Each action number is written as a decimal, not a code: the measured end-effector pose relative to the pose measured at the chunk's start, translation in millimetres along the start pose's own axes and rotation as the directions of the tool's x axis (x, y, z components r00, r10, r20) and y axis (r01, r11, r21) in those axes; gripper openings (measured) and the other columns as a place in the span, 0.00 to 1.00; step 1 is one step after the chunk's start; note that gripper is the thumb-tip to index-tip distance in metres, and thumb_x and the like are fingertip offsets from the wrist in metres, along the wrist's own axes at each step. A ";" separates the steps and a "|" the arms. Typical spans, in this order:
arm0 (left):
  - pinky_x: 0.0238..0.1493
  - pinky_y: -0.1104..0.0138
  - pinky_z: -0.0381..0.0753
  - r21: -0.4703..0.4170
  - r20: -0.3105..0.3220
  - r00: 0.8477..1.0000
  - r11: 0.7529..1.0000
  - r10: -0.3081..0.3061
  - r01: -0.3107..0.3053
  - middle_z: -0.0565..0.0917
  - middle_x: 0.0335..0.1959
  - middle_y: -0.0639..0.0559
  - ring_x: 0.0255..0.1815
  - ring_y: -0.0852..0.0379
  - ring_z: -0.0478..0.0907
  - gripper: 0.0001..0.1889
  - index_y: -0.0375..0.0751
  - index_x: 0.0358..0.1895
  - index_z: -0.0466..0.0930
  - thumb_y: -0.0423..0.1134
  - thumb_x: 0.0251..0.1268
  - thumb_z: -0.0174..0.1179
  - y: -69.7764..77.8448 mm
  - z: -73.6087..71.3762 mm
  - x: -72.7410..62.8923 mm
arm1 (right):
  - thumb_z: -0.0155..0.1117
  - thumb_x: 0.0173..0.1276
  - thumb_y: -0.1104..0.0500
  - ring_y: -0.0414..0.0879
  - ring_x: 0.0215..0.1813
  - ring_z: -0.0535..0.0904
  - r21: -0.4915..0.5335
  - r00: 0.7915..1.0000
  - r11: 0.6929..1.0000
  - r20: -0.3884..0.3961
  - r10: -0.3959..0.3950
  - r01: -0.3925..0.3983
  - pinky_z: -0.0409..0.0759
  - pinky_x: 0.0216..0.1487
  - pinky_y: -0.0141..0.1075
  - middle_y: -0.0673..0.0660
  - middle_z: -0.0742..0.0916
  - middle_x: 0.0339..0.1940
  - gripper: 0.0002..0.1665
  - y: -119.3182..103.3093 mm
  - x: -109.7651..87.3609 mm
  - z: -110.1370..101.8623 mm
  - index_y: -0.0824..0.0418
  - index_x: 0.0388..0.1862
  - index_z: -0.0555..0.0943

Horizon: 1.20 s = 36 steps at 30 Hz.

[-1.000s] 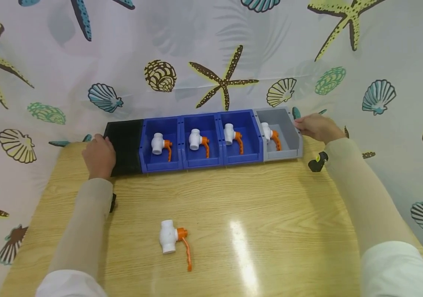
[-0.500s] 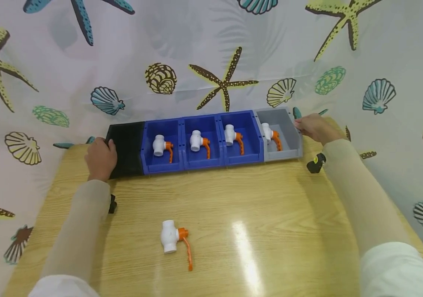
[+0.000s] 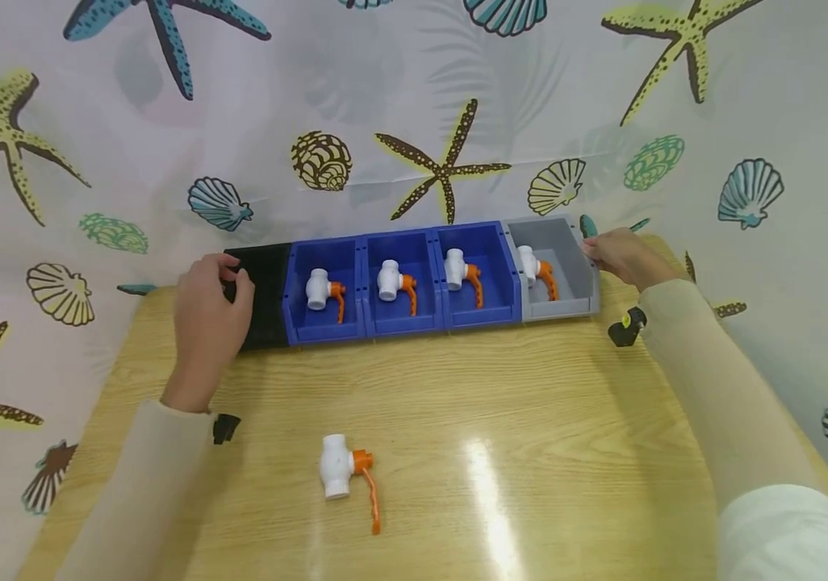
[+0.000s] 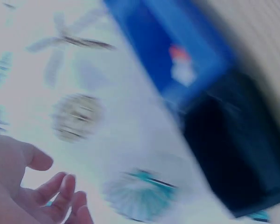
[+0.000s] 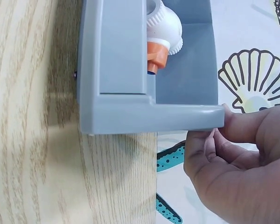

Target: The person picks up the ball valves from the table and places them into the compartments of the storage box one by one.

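Note:
A row of joined bins runs along the back of the table: a black bin (image 3: 269, 311), three blue bins (image 3: 403, 323) and a grey bin (image 3: 575, 282). Each blue bin and the grey one holds a white ball valve (image 3: 388, 281) with an orange handle; none shows in the black bin. Another ball valve (image 3: 336, 468) lies on the table at the front. My left hand (image 3: 212, 315) hovers by the black bin's left side, fingers loosely bent and holding nothing. At the row's right end, my right hand (image 5: 245, 158) pinches the back corner of the grey bin's side wall.
The wooden table (image 3: 414, 387) reaches back to a white cloth (image 3: 254, 73) printed with shells and starfish, just behind the bins. The cloth hangs close on both sides too. A small black wrist device (image 3: 626, 327) sits by the right cuff.
My left hand has let go of the black bin's left side and come up off it, its fingers loosening. The right hand keeps its grip on the grey bin. The view has shifted slightly.

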State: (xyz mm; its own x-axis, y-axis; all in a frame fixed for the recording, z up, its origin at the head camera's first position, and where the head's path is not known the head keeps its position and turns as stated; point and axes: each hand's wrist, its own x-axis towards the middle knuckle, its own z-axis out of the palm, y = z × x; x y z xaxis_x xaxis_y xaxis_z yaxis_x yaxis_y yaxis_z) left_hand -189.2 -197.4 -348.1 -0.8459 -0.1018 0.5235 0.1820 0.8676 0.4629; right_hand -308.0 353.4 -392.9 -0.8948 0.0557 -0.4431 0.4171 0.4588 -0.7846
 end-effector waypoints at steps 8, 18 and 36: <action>0.30 0.62 0.69 0.013 0.181 0.981 0.997 0.070 -0.073 0.76 0.30 0.48 0.29 0.53 0.71 0.10 0.37 0.37 0.77 0.41 0.66 0.52 63.3 -47.1 -58.5 | 0.44 0.74 0.60 0.48 0.62 0.63 0.015 0.999 1.000 0.029 -0.019 0.019 0.67 0.58 0.35 0.66 0.58 0.72 0.31 -5.2 -2.7 0.4 0.72 0.70 0.52; 0.22 0.67 0.71 0.157 0.507 0.855 0.987 -0.110 0.034 0.76 0.27 0.57 0.22 0.63 0.71 0.09 0.46 0.36 0.77 0.47 0.65 0.55 103.1 -68.9 -129.3 | 0.43 0.75 0.59 0.53 0.67 0.59 0.012 0.999 1.000 0.048 0.000 0.000 0.61 0.64 0.41 0.68 0.56 0.72 0.32 -2.3 -4.7 -0.2 0.73 0.70 0.50; 0.10 0.67 0.58 0.219 0.687 0.726 0.955 -0.007 -0.198 0.63 0.13 0.57 0.10 0.60 0.59 0.21 0.42 0.23 0.69 0.56 0.57 0.60 103.2 -10.5 -216.9 | 0.44 0.74 0.58 0.42 0.54 0.67 -0.006 0.998 0.999 0.058 0.032 -0.032 0.70 0.50 0.29 0.66 0.59 0.70 0.32 -5.8 -4.9 -3.0 0.73 0.70 0.51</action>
State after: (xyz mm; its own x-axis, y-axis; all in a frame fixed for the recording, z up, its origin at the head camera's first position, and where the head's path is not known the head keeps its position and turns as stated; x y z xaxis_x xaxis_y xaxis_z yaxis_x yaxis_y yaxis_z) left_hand 18.3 -90.8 -406.4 -0.9603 0.2543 -0.1149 0.2313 0.9557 0.1818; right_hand -306.6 353.1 -384.9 -0.8699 0.0188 -0.4928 0.4446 0.4625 -0.7671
